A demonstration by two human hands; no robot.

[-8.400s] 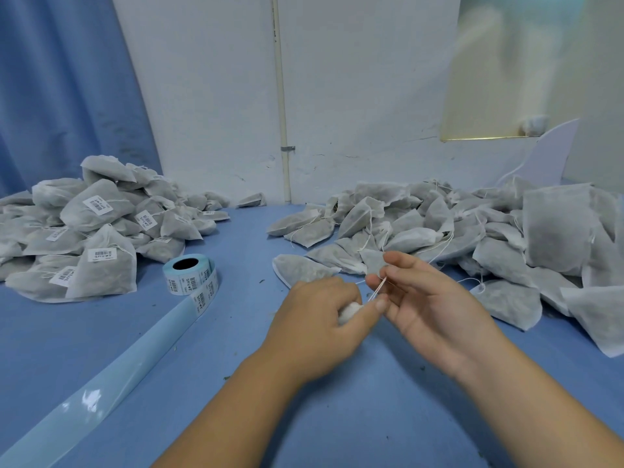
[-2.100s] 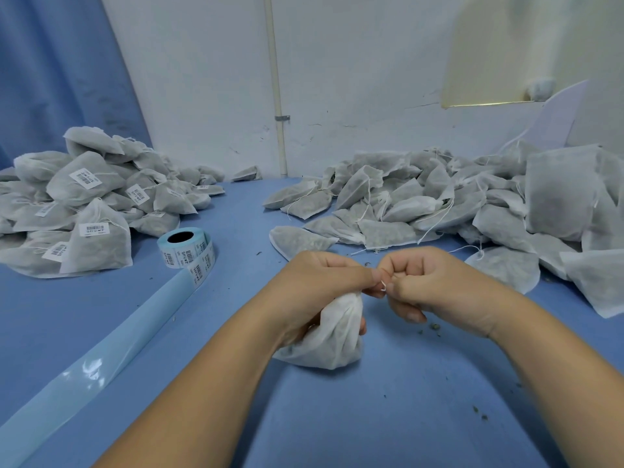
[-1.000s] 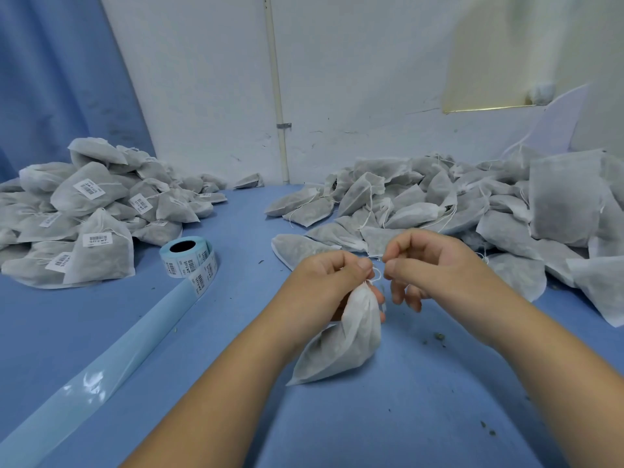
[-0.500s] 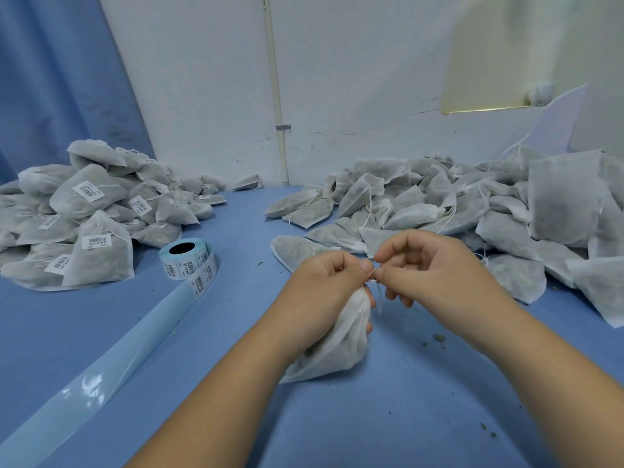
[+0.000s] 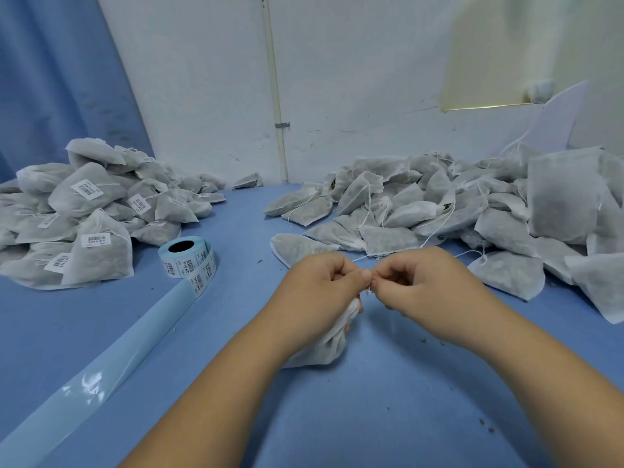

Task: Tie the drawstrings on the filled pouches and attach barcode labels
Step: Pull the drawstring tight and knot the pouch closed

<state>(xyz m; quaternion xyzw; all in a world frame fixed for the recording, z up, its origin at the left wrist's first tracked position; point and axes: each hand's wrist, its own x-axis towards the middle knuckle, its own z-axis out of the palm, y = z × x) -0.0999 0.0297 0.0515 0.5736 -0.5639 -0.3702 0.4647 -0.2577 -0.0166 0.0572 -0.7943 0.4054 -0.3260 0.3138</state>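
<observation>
A filled white pouch (image 5: 329, 342) hangs from my left hand (image 5: 319, 292), which grips its gathered neck just above the blue table. My right hand (image 5: 422, 282) meets the left at the fingertips and pinches the thin white drawstring (image 5: 370, 289) at the pouch's mouth. Most of the pouch is hidden behind my left hand. A roll of barcode labels (image 5: 187, 256) stands to the left, its pale blue backing strip (image 5: 101, 363) trailing toward the near left corner.
A heap of labelled pouches (image 5: 87, 214) fills the left side of the table (image 5: 388, 417). A larger heap of pouches without labels (image 5: 439, 211) covers the right and back. A white wall with a pipe (image 5: 275, 96) stands behind.
My hands have drawn closer and sunk a little, both curled tight at the drawstring. The pouch now hangs lower and is more covered by my left hand.
</observation>
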